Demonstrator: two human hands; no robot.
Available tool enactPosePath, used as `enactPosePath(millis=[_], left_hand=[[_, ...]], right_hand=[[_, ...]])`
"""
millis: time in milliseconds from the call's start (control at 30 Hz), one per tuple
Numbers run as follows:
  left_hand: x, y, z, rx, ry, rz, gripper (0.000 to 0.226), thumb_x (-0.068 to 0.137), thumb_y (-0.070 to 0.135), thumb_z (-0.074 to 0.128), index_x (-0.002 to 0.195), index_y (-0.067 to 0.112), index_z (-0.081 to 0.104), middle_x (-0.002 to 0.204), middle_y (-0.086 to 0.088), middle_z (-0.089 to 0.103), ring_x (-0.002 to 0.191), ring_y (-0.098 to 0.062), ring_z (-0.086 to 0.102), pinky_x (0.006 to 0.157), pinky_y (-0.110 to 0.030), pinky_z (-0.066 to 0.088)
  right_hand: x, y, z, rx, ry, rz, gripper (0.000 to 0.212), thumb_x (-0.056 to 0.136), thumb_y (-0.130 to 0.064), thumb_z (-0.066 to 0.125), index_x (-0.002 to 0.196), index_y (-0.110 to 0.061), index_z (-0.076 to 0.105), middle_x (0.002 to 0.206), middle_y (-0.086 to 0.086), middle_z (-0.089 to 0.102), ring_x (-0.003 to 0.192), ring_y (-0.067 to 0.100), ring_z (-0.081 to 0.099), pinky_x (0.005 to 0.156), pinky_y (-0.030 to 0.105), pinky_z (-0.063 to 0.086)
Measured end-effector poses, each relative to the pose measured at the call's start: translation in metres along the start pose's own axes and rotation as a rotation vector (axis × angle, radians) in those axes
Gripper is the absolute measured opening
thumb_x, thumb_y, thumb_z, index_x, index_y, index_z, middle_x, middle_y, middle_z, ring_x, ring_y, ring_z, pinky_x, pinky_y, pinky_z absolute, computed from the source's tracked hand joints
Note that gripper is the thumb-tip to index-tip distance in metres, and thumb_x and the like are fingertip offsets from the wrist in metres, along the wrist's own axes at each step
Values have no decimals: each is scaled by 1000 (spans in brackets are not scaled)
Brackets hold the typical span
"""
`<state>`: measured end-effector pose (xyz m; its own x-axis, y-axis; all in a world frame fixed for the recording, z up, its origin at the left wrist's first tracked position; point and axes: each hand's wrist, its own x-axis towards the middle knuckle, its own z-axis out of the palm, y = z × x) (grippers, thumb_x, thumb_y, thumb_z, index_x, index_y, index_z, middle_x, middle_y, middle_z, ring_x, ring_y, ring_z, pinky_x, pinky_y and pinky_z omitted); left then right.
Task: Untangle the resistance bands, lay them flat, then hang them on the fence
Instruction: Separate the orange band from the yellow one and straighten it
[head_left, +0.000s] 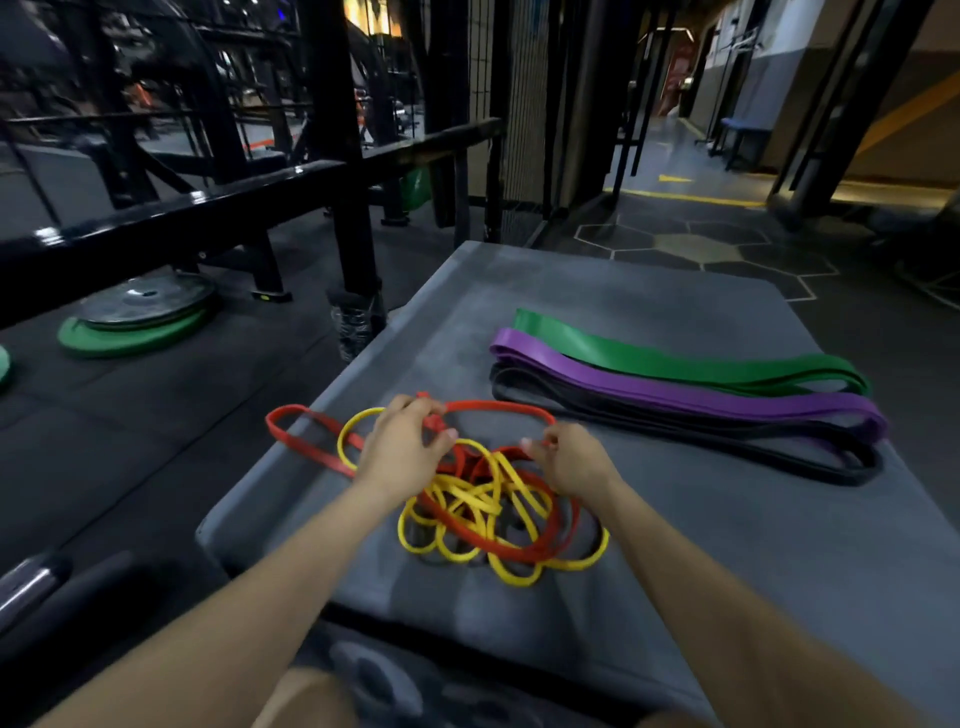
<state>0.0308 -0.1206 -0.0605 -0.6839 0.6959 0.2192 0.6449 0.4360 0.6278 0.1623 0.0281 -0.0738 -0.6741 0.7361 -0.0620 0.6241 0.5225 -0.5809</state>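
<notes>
I am working on the knot where the red resistance band (498, 410) and the yellow resistance band (467, 506) are wound through each other. My left hand (402, 441) pinches a twist of the red band between thumb and fingertips, just at the far edge of the tangle. My right hand (569, 460) is curled round another stretch of the same red band, near its knuckles, on the right side of the heap.

To do this well I judge I should not pull hard: rubber grips itself, and tension would only tighten the loops. Better to keep the two grips slack, lift the red strand a little, and feed it back through the yellow coils one loop at a time, following one band all the way round before I touch the other. The long red loop reaching out to the left of my left hand is already free, so I would work from that end inward.

The tangle lies directly below and between both hands, on the grey mat (727, 545), its bulk nearer me than my fingers. Beyond my right hand, well apart from the knot, the green band (649, 353), the purple band (675, 392) and the black band (623, 415) lie flat side by side. The black fence (171, 218) runs to the left of my left hand, further off.
</notes>
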Motion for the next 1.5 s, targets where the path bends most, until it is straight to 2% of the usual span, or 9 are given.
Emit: enactPosePath(millis=[200,433,500,700,933,1067,1200,1367,1500], left_hand=[[-37,-1,7,31,104,-323,68,77,39,71,127,4,42,130,-20,39,126,-37,35,106,-39,28],[-40,-10,-3,-478,86,-338,12,81,8,69,91,5,62,82,-7,62,81,-20,57,78,-31,46],[-37,-11,-15,-687,147,-357,14,82,2,66,77,14,60,70,-3,58,73,-22,55,69,-33,46],[-44,4,-39,-1123,133,-283,10,87,6,60,82,14,60,62,7,61,51,-3,56,48,-16,49],[-45,32,-23,-1175,5,-145,25,94,-2,45,115,1,58,87,-5,65,73,-7,63,66,-15,54],[-43,24,-20,-815,-9,38,30,87,-10,53,111,6,62,88,1,63,75,1,58,73,-9,48],[-46,13,-1,-251,-75,127,28,78,18,74,100,18,58,95,2,55,89,-8,54,83,-21,42],[-55,22,17,415,-329,140,85,63,61,72,129,23,36,130,0,46,126,-23,41,100,-37,36],[-54,22,8,386,-176,144,44,77,38,68,115,28,48,116,0,58,113,-25,54,87,-36,44]], right_hand=[[-36,-26,10,216,-15,-28,54,88,-49,54,51,-15,32,48,-1,33,50,16,34,55,31,29],[-42,-38,9,403,39,-116,29,79,-20,73,57,-18,54,55,-1,54,51,10,49,57,21,46],[-42,-44,0,639,39,-95,20,76,-9,75,64,-12,59,64,6,59,56,14,53,60,32,50],[-45,-55,-21,889,209,-140,20,84,-9,65,66,-15,58,61,0,51,56,7,44,55,17,37],[-68,-75,-3,782,-226,-365,8,87,-22,63,84,-16,68,68,-1,63,55,2,54,54,18,43],[-56,-65,-10,845,16,-256,10,87,-1,59,81,-7,65,51,-10,61,46,-3,53,51,13,42],[-46,-51,-22,845,216,-170,34,88,-3,54,58,-17,60,41,-12,47,43,3,39,52,22,36],[-48,-44,-25,911,246,-167,36,93,-7,48,59,-16,56,38,-11,50,38,-1,42,47,21,35],[-48,-40,-29,939,378,-170,34,93,-6,47,60,-16,53,49,-5,48,45,4,40,45,18,32]])
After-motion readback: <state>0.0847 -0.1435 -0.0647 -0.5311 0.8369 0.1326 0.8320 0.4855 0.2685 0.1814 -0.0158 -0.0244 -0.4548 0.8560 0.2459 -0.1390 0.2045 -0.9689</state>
